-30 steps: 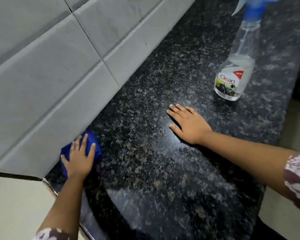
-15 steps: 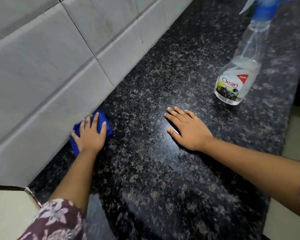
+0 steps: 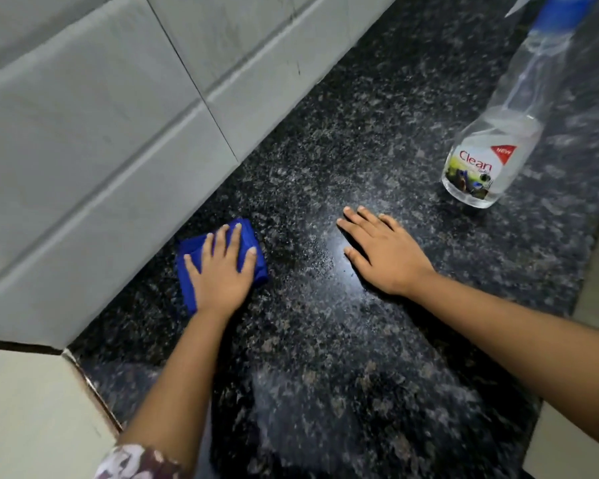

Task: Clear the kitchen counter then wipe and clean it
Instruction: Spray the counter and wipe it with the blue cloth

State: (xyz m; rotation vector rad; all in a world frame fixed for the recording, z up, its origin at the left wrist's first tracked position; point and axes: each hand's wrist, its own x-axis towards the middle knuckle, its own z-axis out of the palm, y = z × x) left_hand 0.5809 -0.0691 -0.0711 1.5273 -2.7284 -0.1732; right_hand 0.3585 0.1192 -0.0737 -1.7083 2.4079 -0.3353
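A folded blue cloth (image 3: 191, 257) lies on the black speckled granite counter (image 3: 325, 357), a little out from the tiled wall. My left hand (image 3: 222, 271) presses flat on the cloth with fingers spread and straight. My right hand (image 3: 381, 250) rests flat on the bare counter to the right of the cloth, fingers straight, holding nothing. Fine wet droplets glisten on the counter between the two hands.
A clear spray bottle (image 3: 488, 146) with a blue trigger head and a "Clean" label stands at the far right of the counter. Grey wall tiles (image 3: 101, 133) run along the counter's left side. The counter's front edge (image 3: 567, 305) drops off at the right.
My left hand has slid the blue cloth along the wall's base, away from the near corner and toward my right hand. The right hand stays planted.
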